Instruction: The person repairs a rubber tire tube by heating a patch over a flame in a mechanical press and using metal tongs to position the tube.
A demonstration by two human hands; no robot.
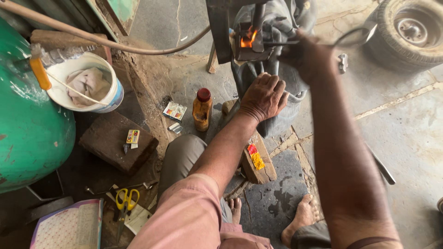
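My left hand (264, 96) lies flat, palm down, on a dark rubber inner tube (277, 121) that hangs from a metal press stand. A small flame (248, 40) burns in the press's iron box (247, 44) just above. Up beside the box, my right hand (305, 56) is blurred and closed around a thin metal rod (280, 43) whose tip points at the flame. A bent dark wire or handle (353, 33) extends from that hand to the right.
A brown bottle with a red cap (202, 109) stands left of the tube. A white bucket with a cloth (87, 87), a green tank (27, 124), yellow scissors (126, 201), matchboxes (175, 111), a wooden block (256, 161) and a tyre (410, 30) surround me.
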